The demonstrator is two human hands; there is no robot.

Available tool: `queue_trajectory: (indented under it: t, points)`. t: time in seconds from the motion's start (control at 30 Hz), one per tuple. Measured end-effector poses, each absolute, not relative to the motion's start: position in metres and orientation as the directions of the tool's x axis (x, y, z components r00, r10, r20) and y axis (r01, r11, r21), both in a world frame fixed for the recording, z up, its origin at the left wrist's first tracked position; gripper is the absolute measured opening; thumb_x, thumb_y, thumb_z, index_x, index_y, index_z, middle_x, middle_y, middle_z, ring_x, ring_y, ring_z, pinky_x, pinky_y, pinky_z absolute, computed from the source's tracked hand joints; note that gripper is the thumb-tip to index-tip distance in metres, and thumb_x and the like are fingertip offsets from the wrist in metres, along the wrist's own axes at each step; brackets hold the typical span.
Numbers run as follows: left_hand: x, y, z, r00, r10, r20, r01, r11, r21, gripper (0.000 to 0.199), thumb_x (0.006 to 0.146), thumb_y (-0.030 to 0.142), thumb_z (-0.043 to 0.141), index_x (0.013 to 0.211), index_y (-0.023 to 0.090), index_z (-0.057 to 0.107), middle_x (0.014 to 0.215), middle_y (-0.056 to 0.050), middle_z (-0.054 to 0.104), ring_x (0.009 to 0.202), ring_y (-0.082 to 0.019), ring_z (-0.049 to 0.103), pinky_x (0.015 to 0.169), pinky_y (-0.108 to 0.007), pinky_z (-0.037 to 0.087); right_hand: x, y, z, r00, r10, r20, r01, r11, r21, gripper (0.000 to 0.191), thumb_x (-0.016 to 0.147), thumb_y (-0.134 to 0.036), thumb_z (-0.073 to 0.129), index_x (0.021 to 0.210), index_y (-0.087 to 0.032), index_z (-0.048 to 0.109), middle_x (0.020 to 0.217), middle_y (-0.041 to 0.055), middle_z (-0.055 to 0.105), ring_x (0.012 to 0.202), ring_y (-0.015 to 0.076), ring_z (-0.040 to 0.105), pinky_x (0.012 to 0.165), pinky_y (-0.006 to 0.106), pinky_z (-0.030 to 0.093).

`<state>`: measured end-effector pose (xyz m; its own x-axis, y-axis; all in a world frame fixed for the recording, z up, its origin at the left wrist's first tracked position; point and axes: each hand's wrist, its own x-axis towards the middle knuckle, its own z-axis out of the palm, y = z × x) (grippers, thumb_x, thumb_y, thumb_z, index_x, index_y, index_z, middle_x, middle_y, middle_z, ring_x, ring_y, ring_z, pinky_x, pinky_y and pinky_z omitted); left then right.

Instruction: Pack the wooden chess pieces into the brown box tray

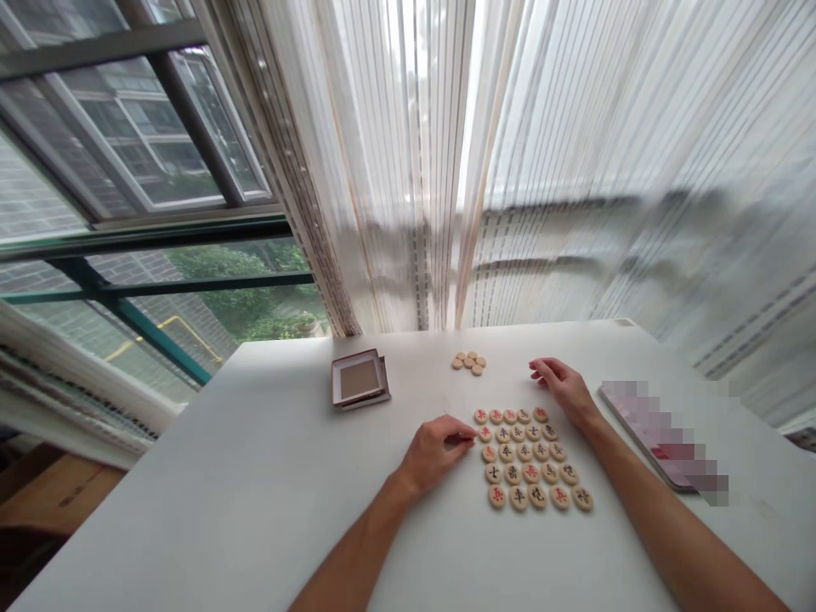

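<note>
Five rows of round wooden Chinese chess pieces lie face up on the white table, marked with red or black characters. At the left end of the second row, the pinched fingertips of my left hand touch the edge of a red-marked Chinese chess piece. Beyond the right back corner of the rows, my right hand rests by the tabletop with loosely bent fingers, slightly apart, and nothing visible in them. Several blank-looking pieces lie in a small cluster between the rows and the window side.
An open shallow box stands at the back left of the white table. A flat pinkish object, partly blurred out, lies right of my right forearm. Striped sheer curtains hang behind the table, beside an open window.
</note>
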<state>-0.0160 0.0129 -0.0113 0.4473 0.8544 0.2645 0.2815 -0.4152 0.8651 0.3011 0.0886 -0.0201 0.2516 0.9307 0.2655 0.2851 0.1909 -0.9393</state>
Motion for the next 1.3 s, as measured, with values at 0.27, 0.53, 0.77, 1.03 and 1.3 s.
queue_trajectory:
  t: [0.27,0.53,0.77,1.03,1.3]
  points:
    - [-0.017,0.013,-0.010,0.390,0.882,0.266,0.428,-0.429,0.795,0.020,0.087,0.039,0.070,0.099,0.026,0.079,0.089,-0.005,0.073,0.079,-0.019,0.067,0.081,-0.032,0.054,0.300,0.085,-0.019,0.234,0.938,0.255,0.313,0.175,-0.933,0.047,0.081,-0.063,0.067,0.091,-0.017,0.072,0.082,0.0081,0.073,0.073,0.0200,0.068,0.068,0.031,0.055]
    - [-0.013,0.025,-0.008,0.425,0.848,0.316,0.457,-0.502,0.734,0.013,0.087,0.034,0.071,0.091,0.025,0.079,0.087,-0.004,0.075,0.088,-0.022,0.063,0.085,-0.035,0.048,0.299,0.085,-0.021,0.226,0.943,0.245,0.334,0.161,-0.929,0.047,0.081,-0.062,0.067,0.093,-0.017,0.072,0.080,0.0071,0.072,0.075,0.0208,0.068,0.069,0.031,0.055]
    - [-0.013,0.022,-0.008,0.410,0.845,0.343,0.501,-0.523,0.690,0.017,0.088,0.033,0.069,0.100,0.022,0.075,0.090,-0.005,0.071,0.086,-0.021,0.062,0.082,-0.034,0.048,0.300,0.085,-0.020,0.214,0.944,0.251,0.382,0.155,-0.911,0.049,0.081,-0.064,0.064,0.093,-0.017,0.071,0.079,0.0078,0.072,0.072,0.0211,0.068,0.069,0.032,0.055]
    - [-0.015,0.020,-0.009,0.446,0.813,0.373,0.508,-0.573,0.643,0.017,0.083,0.025,0.073,0.101,0.023,0.073,0.094,-0.002,0.073,0.090,-0.021,0.061,0.088,-0.034,0.047,0.302,0.086,-0.021,0.145,0.957,0.252,0.488,0.152,-0.859,0.049,0.086,-0.063,0.057,0.097,-0.017,0.069,0.090,0.0094,0.074,0.081,0.0233,0.070,0.076,0.034,0.056]
    - [-0.015,0.021,-0.012,0.447,0.806,0.388,0.506,-0.585,0.634,0.025,0.079,0.023,0.077,0.103,0.023,0.072,0.096,-0.003,0.073,0.088,-0.021,0.061,0.086,-0.035,0.048,0.282,0.108,0.000,-0.081,0.967,0.241,0.659,0.233,-0.715,0.029,0.087,-0.045,0.062,0.105,-0.023,0.071,0.104,0.0078,0.075,0.085,0.0233,0.071,0.075,0.035,0.057]
